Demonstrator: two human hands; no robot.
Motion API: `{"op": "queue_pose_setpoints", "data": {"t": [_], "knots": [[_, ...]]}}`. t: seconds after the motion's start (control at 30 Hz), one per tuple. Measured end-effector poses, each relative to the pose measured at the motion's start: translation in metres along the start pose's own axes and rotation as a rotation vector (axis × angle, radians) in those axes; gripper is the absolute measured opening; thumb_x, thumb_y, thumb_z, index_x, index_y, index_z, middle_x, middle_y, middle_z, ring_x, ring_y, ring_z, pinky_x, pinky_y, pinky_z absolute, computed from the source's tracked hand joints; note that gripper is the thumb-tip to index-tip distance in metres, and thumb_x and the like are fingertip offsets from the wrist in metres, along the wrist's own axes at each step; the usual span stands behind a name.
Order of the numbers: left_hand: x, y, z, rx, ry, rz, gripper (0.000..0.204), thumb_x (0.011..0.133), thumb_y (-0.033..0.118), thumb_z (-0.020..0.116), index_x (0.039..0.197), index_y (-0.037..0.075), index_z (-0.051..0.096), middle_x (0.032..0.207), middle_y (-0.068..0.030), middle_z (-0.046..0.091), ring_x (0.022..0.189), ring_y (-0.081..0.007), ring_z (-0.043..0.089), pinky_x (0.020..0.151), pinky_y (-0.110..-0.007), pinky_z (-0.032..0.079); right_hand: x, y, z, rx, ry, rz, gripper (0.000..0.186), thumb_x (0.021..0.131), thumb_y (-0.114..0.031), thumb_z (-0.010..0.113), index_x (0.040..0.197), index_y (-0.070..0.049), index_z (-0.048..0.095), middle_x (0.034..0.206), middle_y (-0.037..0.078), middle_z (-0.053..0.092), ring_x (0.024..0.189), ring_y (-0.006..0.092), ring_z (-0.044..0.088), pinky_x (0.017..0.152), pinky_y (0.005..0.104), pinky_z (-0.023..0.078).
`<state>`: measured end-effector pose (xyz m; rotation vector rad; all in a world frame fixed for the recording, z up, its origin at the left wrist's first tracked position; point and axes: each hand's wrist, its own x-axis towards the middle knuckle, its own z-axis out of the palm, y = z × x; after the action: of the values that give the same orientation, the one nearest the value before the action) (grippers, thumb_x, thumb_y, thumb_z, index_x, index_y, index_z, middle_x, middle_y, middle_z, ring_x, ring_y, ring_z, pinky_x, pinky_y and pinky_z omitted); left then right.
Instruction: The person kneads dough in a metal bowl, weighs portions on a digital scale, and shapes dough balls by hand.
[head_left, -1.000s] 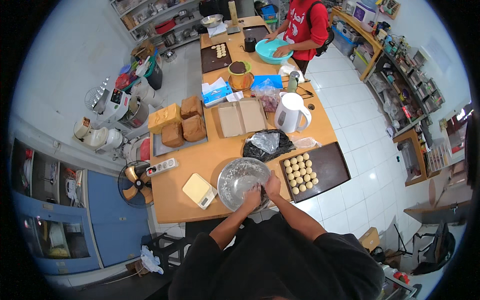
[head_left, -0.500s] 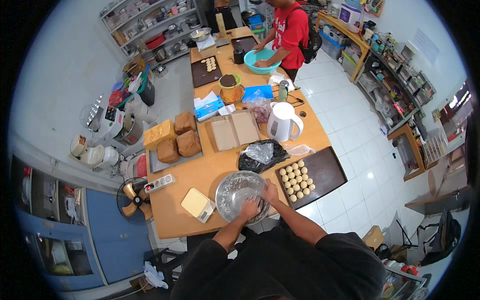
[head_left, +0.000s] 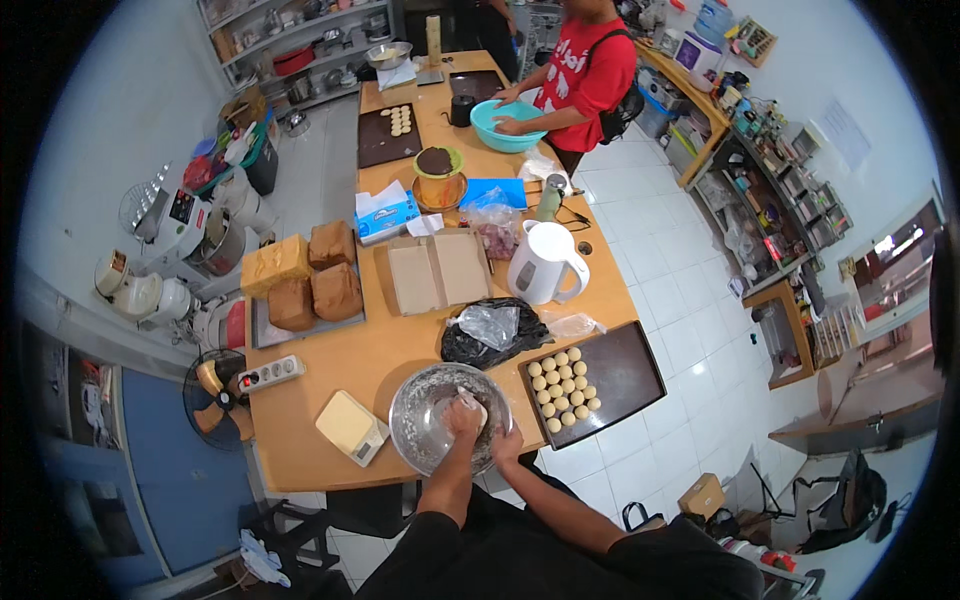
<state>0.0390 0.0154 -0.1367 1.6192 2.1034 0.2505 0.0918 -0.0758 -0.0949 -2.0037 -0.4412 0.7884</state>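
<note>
Shiny metal bowl (head_left: 412,418), smooth wooden table (head_left: 290,430)

1. Bowl (head_left: 412,422): round, silvery metal, its inner wall smeared with whitish residue; it sits mouth up at the near edge of the surface (head_left: 300,440).
2. Dough (head_left: 483,416): a pale, partly hidden lump inside the bowl, right of its middle.

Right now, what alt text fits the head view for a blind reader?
A person's left hand is inside a white-smeared metal bowl, the right hand at its rim. A dark tray of pale balls lies right, a scale left; farther along the table, someone in red stands at a turquoise bowl.
</note>
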Motion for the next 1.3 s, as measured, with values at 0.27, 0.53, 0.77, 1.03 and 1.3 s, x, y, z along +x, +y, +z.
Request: {"op": "queue_pose_setpoints", "data": {"t": [0.27, 0.53, 0.77, 1.03, 1.3], "knots": [[-0.015, -0.032, -0.014, -0.994, -0.343, -0.036, 0.044, 0.095, 0.036, 0.043, 0.108, 0.000, 0.063, 0.121, -0.0315, 0.054, 0.109, -0.0457, 0.053, 0.090, -0.047, 0.041, 0.016, -0.012, -0.004, -0.080, 0.081, -0.331, 0.031, 0.081, -0.004, 0.054, 0.110, 0.004, 0.061, 0.084, 0.027, 0.065, 0.085, 0.0447, 0.063, 0.075, 0.0458, 0.048], [-0.059, -0.082, -0.107, -0.228, -0.675, 0.311, 0.046, 0.091, 0.036, 0.052, 0.122, 0.001, 0.056, 0.106, -0.0260, 0.064, 0.097, -0.0437, 0.060, 0.085, -0.045, 0.047, 0.025, -0.023, -0.009, -0.129, 0.017, -0.417, 0.026, 0.077, -0.002, 0.054, 0.100, 0.000, 0.065, 0.083, 0.024, 0.066, 0.082, 0.0426, 0.064, 0.072, 0.0437, 0.050], [-0.031, -0.072, -0.093, 0.053, -0.052, 0.352, 0.037, 0.086, 0.031, 0.057, 0.113, 0.007, 0.059, 0.105, -0.0205, 0.064, 0.102, -0.0379, 0.060, 0.084, -0.049, 0.046, 0.017, -0.020, 0.005, -0.173, -0.055, -0.414, 0.027, 0.077, -0.002, 0.056, 0.103, 0.001, 0.063, 0.088, 0.026, 0.066, 0.089, 0.0435, 0.063, 0.076, 0.0448, 0.050], [-0.004, -0.042, -0.026, 0.070, -0.065, 0.622, 0.024, 0.089, 0.026, 0.050, 0.081, 0.011, 0.066, 0.093, -0.0043, 0.060, 0.094, -0.0258, 0.058, 0.081, -0.045, 0.046, 0.019, -0.027, 0.014, -0.131, -0.050, -0.366, 0.024, 0.081, -0.005, 0.058, 0.103, 0.001, 0.064, 0.087, 0.027, 0.065, 0.088, 0.0441, 0.063, 0.077, 0.0464, 0.050], [0.026, -0.029, -0.003, -0.159, -0.059, 0.256, 0.042, 0.090, 0.031, 0.048, 0.070, 0.000, 0.066, 0.079, -0.0242, 0.065, 0.077, -0.0382, 0.063, 0.072, -0.048, 0.048, 0.017, -0.033, 0.012, -0.200, 0.018, -0.419, 0.020, 0.080, -0.004, 0.057, 0.098, 0.002, 0.063, 0.084, 0.027, 0.065, 0.085, 0.0445, 0.063, 0.074, 0.0473, 0.049]]}}
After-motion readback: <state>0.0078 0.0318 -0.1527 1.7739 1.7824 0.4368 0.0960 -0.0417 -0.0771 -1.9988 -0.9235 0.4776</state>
